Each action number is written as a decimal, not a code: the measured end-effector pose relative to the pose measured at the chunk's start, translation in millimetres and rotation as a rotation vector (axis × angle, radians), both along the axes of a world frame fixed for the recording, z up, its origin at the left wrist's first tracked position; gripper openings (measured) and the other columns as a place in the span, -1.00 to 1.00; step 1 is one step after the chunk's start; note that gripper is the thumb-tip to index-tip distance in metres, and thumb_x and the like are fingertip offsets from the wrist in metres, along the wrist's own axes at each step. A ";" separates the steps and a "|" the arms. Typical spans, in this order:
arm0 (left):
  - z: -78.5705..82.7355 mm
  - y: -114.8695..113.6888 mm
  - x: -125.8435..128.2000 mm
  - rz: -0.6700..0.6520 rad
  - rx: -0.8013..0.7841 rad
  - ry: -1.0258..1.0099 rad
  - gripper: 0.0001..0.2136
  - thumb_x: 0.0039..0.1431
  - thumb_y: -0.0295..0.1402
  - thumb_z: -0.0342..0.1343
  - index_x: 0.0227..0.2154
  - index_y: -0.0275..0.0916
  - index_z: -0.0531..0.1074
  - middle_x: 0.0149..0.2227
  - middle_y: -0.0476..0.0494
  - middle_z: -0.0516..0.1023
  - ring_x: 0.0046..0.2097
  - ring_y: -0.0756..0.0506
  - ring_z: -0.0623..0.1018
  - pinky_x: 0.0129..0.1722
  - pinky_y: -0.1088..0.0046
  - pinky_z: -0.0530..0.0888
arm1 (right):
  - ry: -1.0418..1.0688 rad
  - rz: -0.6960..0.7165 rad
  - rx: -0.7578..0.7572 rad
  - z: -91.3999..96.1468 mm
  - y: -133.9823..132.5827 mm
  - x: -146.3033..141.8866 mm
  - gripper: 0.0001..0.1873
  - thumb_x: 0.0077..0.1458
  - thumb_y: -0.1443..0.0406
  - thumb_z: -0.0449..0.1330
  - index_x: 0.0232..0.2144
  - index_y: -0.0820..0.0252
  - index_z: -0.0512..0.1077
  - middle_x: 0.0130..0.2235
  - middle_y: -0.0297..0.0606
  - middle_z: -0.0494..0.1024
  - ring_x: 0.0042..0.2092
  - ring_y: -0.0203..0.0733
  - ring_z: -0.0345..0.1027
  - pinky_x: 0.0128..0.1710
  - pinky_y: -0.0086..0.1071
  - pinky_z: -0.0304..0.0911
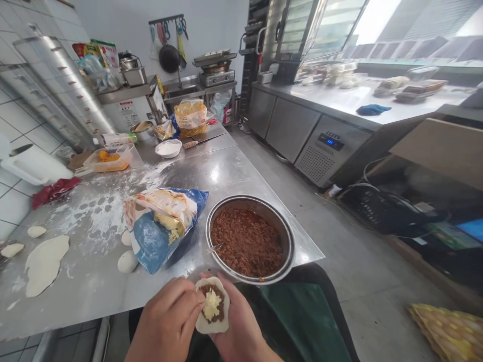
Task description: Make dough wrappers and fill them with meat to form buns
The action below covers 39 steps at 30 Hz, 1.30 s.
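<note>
My right hand (241, 327) cups a small round of dough (212, 327) topped with brown meat filling and a pale yellow lump of cheese. My left hand (169, 322) curls against the dough's left edge, with its fingertips on the rim. Both hands hover just off the near edge of the steel table (226, 171). Right behind them stands a metal bowl (287, 236) of brown minced filling with a utensil handle poking out on its left. An open blue bag (158, 226) of shredded cheese lies to the left of the bowl.
Two dough balls (127, 261) rest by the bag, and a rolled-out dough sheet (43, 264) lies at far left on scattered flour. Containers, a white bowl (168, 148) and a pasta bag (191, 116) crowd the table's far end. Steel counters line the right side across a floor aisle.
</note>
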<state>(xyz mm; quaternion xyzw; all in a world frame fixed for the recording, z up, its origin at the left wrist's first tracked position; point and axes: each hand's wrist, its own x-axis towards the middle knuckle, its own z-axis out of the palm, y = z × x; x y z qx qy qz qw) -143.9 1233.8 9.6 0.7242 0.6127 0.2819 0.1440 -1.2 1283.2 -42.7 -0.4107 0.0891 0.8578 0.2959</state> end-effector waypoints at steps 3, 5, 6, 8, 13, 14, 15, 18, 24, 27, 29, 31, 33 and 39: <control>-3.0 2.1 2.5 -0.084 0.035 -0.024 -0.75 0.33 -0.58 -0.01 -0.16 -0.14 0.52 -0.22 -0.06 0.64 -0.14 -0.03 0.64 -0.12 0.47 0.64 | -0.005 0.007 0.004 -2.1 -2.7 5.3 -0.60 -0.03 0.11 0.47 -0.20 0.27 0.61 -0.35 -0.25 0.63 -0.33 -0.20 0.48 -0.30 -0.38 0.38; -5.5 1.0 0.7 -0.014 -0.001 -0.054 -0.71 0.35 -0.55 -0.01 -0.06 -0.10 0.52 -0.10 -0.06 0.67 -0.04 -0.02 0.64 -0.04 0.50 0.62 | -0.009 0.016 0.001 -3.6 -4.5 8.5 -0.57 0.02 0.09 0.45 -0.16 0.28 0.60 -0.31 -0.20 0.66 -0.26 -0.14 0.52 -0.24 -0.32 0.43; -7.4 0.0 -0.5 0.064 -0.039 -0.071 -0.73 0.36 -0.50 0.01 -0.03 -0.08 0.53 -0.07 -0.05 0.67 -0.02 -0.02 0.65 -0.04 0.52 0.62 | -0.007 0.027 -0.004 -4.2 -5.3 9.9 -0.56 0.06 0.07 0.43 -0.13 0.29 0.60 -0.29 -0.17 0.67 -0.22 -0.09 0.55 -0.20 -0.26 0.45; -12.9 -1.6 -1.4 0.200 -0.158 -0.123 -0.79 0.38 -0.37 0.08 -0.04 -0.03 0.55 -0.06 -0.03 0.66 -0.06 -0.01 0.66 -0.10 0.54 0.62 | 0.013 0.053 -0.006 -4.9 -6.9 13.0 -0.54 0.12 0.04 0.38 -0.08 0.27 0.59 -0.24 -0.13 0.68 -0.15 0.00 0.57 -0.13 -0.15 0.48; -32.6 -5.6 10.5 0.218 -0.428 -0.351 -0.79 0.39 -0.17 0.08 -0.22 -0.08 0.59 -0.21 -0.05 0.64 -0.24 -0.02 0.63 -0.24 0.50 0.61 | 0.038 0.136 0.031 -5.3 -10.0 28.9 -0.49 0.17 -0.05 0.32 -0.01 0.20 0.57 -0.19 -0.13 0.68 -0.15 -0.01 0.56 -0.12 -0.15 0.44; -36.0 -7.5 14.0 0.221 -0.432 -0.377 -0.76 0.41 -0.17 0.06 -0.27 -0.10 0.58 -0.24 -0.05 0.63 -0.25 -0.02 0.63 -0.24 0.50 0.61 | 0.021 0.149 0.054 -5.6 -10.8 34.0 -0.47 0.16 -0.07 0.32 -0.01 0.19 0.57 -0.18 -0.13 0.67 -0.15 -0.03 0.55 -0.12 -0.17 0.43; -39.1 -9.7 17.4 0.222 -0.423 -0.393 -0.75 0.42 -0.18 0.04 -0.29 -0.11 0.56 -0.24 -0.06 0.62 -0.24 -0.02 0.63 -0.22 0.49 0.61 | 0.008 0.165 0.100 -6.1 -11.6 39.4 -0.46 0.14 -0.07 0.35 -0.02 0.20 0.57 -0.18 -0.14 0.66 -0.16 -0.07 0.53 -0.11 -0.21 0.41; -46.2 -15.4 26.6 0.214 -0.338 -0.389 -0.81 0.41 -0.23 0.06 -0.10 -0.06 0.56 -0.15 -0.04 0.66 -0.13 -0.02 0.66 -0.11 0.50 0.61 | 0.010 0.240 0.329 -7.8 -14.4 53.8 -0.47 0.04 0.02 0.46 -0.06 0.24 0.57 -0.19 -0.20 0.62 -0.19 -0.18 0.45 -0.14 -0.35 0.32; -52.3 -15.6 39.5 0.202 -0.253 -0.340 -0.83 0.41 -0.32 0.09 -0.09 0.04 0.57 -0.17 0.10 0.68 -0.12 0.05 0.66 -0.09 0.58 0.57 | -0.023 0.344 0.559 -10.4 -18.3 63.3 -0.48 0.06 0.07 0.47 -0.01 0.21 0.53 -0.18 -0.25 0.56 -0.18 -0.22 0.39 -0.14 -0.36 0.25; -51.4 -16.0 40.2 0.146 -0.215 -0.287 -0.79 0.41 -0.36 0.09 0.00 0.04 0.53 -0.14 0.08 0.67 -0.10 0.06 0.65 -0.08 0.58 0.56 | -0.019 0.364 0.590 -11.2 -20.0 64.5 -0.48 0.11 0.03 0.43 -0.01 0.22 0.51 -0.21 -0.26 0.54 -0.23 -0.23 0.38 -0.19 -0.35 0.27; -50.4 -16.9 39.5 0.109 -0.205 -0.257 -0.82 0.41 -0.39 0.06 -0.08 -0.01 0.53 -0.20 0.06 0.65 -0.16 0.06 0.64 -0.14 0.57 0.56 | -0.023 0.384 0.589 -11.4 -21.2 65.4 -0.50 0.12 0.00 0.41 -0.06 0.23 0.50 -0.27 -0.29 0.51 -0.29 -0.25 0.38 -0.25 -0.36 0.28; -50.0 -17.4 38.8 0.069 -0.191 -0.218 -0.84 0.42 -0.43 0.02 -0.21 -0.10 0.50 -0.26 0.02 0.61 -0.21 0.03 0.61 -0.19 0.52 0.56 | -0.048 0.403 0.553 -11.1 -21.8 65.9 -0.51 0.12 -0.03 0.40 -0.12 0.21 0.47 -0.32 -0.33 0.49 -0.34 -0.25 0.37 -0.29 -0.35 0.30; -50.8 -17.4 38.3 0.013 -0.158 -0.148 -0.84 0.41 -0.46 -0.01 -0.15 -0.14 0.47 -0.25 -0.05 0.59 -0.20 -0.01 0.60 -0.18 0.46 0.57 | -0.106 0.438 0.543 -10.2 -21.2 66.3 -0.53 0.14 -0.05 0.37 -0.17 0.20 0.45 -0.34 -0.35 0.47 -0.35 -0.26 0.37 -0.31 -0.36 0.31; -56.1 -17.6 40.0 -0.146 -0.168 0.004 -0.78 0.36 -0.55 -0.04 -0.08 -0.17 0.43 -0.27 -0.09 0.53 -0.24 -0.07 0.56 -0.24 0.37 0.58 | -0.221 0.610 0.654 -8.8 -16.8 69.7 -0.55 0.18 -0.07 0.30 -0.23 0.19 0.40 -0.38 -0.35 0.50 -0.41 -0.29 0.37 -0.40 -0.43 0.25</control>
